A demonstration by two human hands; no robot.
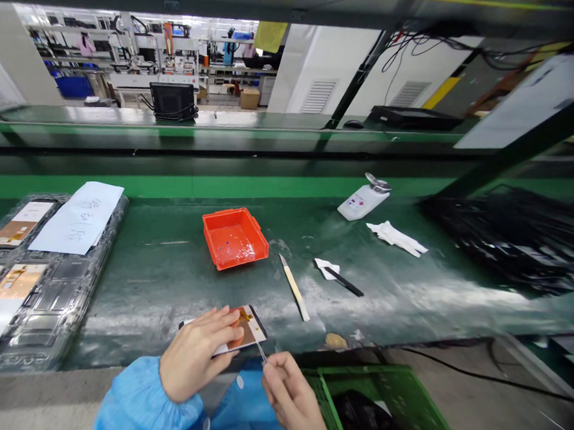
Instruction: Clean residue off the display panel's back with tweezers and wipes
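Observation:
A phone screen (249, 334) lies back side up at the table's near edge, showing copper-coloured foil, a white strip and a small orange flex cable. My left hand (198, 350) is laid over its left part, fingers across the top and thumb along the near edge, holding it. Pinched in my right hand (289, 393) are thin metal tweezers (261, 350), their tips at the screen's right end. Whether the tips grip anything is too small to tell. A light-handled craft knife (295, 289) lies on the table, right of the screen.
Beyond the screen stands a red bin (235, 241). Clear trays (73, 299) with more screens and a paper sheet (78, 218) are at left. At right lie a white bottle (364, 200), wipes (396, 237), a black tool (344, 281) and black cables (517, 240). A green crate (399, 390) sits below.

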